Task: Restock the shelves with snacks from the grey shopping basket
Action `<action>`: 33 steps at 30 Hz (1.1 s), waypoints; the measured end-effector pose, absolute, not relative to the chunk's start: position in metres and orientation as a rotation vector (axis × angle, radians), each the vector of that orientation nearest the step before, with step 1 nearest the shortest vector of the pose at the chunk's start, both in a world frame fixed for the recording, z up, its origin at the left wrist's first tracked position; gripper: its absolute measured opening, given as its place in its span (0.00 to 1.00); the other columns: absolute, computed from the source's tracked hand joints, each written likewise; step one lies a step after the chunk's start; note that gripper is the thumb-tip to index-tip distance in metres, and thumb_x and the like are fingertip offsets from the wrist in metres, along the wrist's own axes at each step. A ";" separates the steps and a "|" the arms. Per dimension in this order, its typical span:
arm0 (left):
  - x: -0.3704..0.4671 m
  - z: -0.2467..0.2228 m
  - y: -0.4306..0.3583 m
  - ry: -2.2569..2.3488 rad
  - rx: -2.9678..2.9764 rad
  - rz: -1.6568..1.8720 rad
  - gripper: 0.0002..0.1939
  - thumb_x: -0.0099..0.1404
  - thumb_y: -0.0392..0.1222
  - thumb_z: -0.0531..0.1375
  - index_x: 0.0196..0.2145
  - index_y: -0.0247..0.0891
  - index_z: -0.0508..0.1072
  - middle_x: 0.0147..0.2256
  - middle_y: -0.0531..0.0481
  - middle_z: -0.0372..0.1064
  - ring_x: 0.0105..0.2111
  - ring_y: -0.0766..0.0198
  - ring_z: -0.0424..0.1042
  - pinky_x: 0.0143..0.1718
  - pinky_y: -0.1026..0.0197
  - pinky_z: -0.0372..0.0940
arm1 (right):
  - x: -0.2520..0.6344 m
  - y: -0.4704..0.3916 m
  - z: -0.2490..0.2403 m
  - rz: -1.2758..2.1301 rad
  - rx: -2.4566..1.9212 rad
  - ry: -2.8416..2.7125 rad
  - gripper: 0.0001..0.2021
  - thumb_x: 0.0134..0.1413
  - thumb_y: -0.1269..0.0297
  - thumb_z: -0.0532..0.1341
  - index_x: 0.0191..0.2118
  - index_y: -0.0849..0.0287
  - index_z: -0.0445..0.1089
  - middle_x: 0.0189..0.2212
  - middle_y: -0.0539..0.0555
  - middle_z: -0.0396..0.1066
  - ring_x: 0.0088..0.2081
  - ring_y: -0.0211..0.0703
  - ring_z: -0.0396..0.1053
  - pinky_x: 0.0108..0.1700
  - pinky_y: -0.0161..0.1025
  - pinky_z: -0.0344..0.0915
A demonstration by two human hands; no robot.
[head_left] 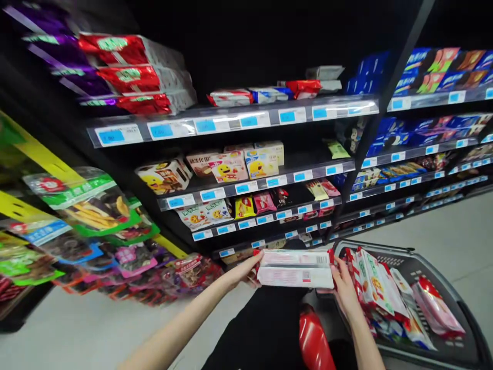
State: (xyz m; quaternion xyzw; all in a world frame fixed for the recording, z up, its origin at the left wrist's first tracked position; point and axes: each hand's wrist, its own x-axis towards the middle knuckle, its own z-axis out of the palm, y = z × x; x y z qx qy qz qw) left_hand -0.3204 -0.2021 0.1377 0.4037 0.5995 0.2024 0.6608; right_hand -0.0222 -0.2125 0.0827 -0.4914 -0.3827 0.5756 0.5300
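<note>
Held level in front of my body are what look like two long white snack packets (295,276) with red ends, side by side, their printed backs and a barcode facing up. My left hand (251,268) grips the left end, and my right hand (342,277) the right end. Close to my right forearm is a dark shopping basket (409,251). Inside it lie a white and red cookie bag (379,282), a pink packet with a red top (437,308) and other bags.
Ahead stand black shelves (246,119) with several tiers of boxed and bagged snacks and blue-white price tags. Hanging snack bags (90,203) jut out at left. A glossy red object (316,341) is below my hands. Grey floor (454,241) shows at right.
</note>
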 end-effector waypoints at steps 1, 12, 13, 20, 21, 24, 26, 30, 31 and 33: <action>-0.326 0.128 -0.210 1.360 1.019 0.482 0.30 0.54 0.68 0.52 0.38 0.37 0.69 0.29 0.47 0.71 0.29 0.57 0.71 0.33 0.56 0.65 | -0.026 -0.216 0.073 1.436 -1.182 -0.840 0.29 0.49 0.47 0.59 0.55 0.49 0.53 0.42 0.57 0.68 0.36 0.51 0.70 0.29 0.45 0.71; -0.341 0.093 -0.237 1.491 1.341 0.771 0.23 0.59 0.46 0.57 0.52 0.40 0.63 0.53 0.45 0.59 0.53 0.55 0.60 0.55 0.53 0.54 | -0.036 -0.228 0.027 1.443 -1.344 -1.049 0.18 0.41 0.48 0.63 0.33 0.54 0.61 0.30 0.50 0.64 0.32 0.44 0.66 0.27 0.39 0.66; -0.341 0.097 -0.236 1.532 1.399 0.740 0.21 0.58 0.44 0.57 0.50 0.40 0.65 0.53 0.45 0.59 0.53 0.55 0.59 0.54 0.53 0.54 | -0.033 -0.226 0.023 1.336 -1.384 -1.150 0.17 0.39 0.49 0.64 0.30 0.55 0.61 0.28 0.50 0.63 0.31 0.44 0.65 0.29 0.39 0.65; -0.328 0.122 -0.227 1.540 1.922 0.465 0.15 0.57 0.35 0.58 0.43 0.41 0.70 0.48 0.47 0.59 0.49 0.57 0.60 0.53 0.54 0.54 | -0.024 -0.218 0.016 1.262 -1.356 -1.433 0.12 0.43 0.54 0.60 0.26 0.56 0.60 0.23 0.47 0.59 0.26 0.40 0.58 0.29 0.36 0.58; -0.326 0.124 -0.226 1.552 1.966 0.437 0.13 0.57 0.35 0.58 0.41 0.41 0.70 0.46 0.47 0.59 0.47 0.57 0.60 0.52 0.54 0.55 | -0.024 -0.219 0.017 1.284 -1.354 -1.447 0.12 0.43 0.55 0.60 0.26 0.56 0.60 0.23 0.47 0.58 0.25 0.40 0.58 0.29 0.36 0.57; -0.322 0.131 -0.223 1.555 2.106 0.342 0.09 0.55 0.34 0.59 0.36 0.39 0.68 0.43 0.48 0.57 0.44 0.58 0.57 0.48 0.54 0.57 | -0.021 -0.220 0.020 1.271 -1.336 -1.501 0.11 0.43 0.56 0.61 0.27 0.57 0.60 0.23 0.47 0.59 0.27 0.40 0.57 0.30 0.36 0.57; -0.320 0.136 -0.220 1.492 2.208 0.247 0.07 0.56 0.34 0.58 0.35 0.39 0.67 0.42 0.48 0.57 0.42 0.58 0.56 0.46 0.55 0.56 | -0.020 -0.221 0.022 1.250 -1.316 -1.511 0.10 0.44 0.57 0.60 0.28 0.56 0.61 0.24 0.47 0.58 0.27 0.40 0.57 0.31 0.35 0.57; -0.320 0.145 -0.214 1.302 2.453 0.106 0.03 0.62 0.37 0.54 0.33 0.39 0.67 0.34 0.49 0.62 0.40 0.58 0.56 0.48 0.52 0.49 | -0.021 -0.225 0.025 1.112 -1.329 -1.587 0.09 0.47 0.57 0.59 0.28 0.56 0.61 0.25 0.48 0.57 0.28 0.42 0.58 0.32 0.37 0.56; -0.321 0.146 -0.213 1.245 2.501 0.092 0.06 0.64 0.37 0.52 0.34 0.39 0.68 0.33 0.49 0.63 0.39 0.58 0.56 0.47 0.53 0.49 | -0.021 -0.226 0.025 1.070 -1.323 -1.611 0.09 0.48 0.57 0.59 0.27 0.56 0.61 0.25 0.48 0.58 0.29 0.42 0.58 0.33 0.37 0.56; -0.322 0.147 -0.211 1.128 2.554 0.077 0.10 0.65 0.35 0.48 0.38 0.39 0.68 0.34 0.47 0.64 0.38 0.59 0.57 0.45 0.56 0.50 | -0.023 -0.227 0.024 1.004 -1.309 -1.629 0.09 0.49 0.57 0.58 0.26 0.56 0.62 0.26 0.49 0.59 0.30 0.44 0.59 0.34 0.38 0.56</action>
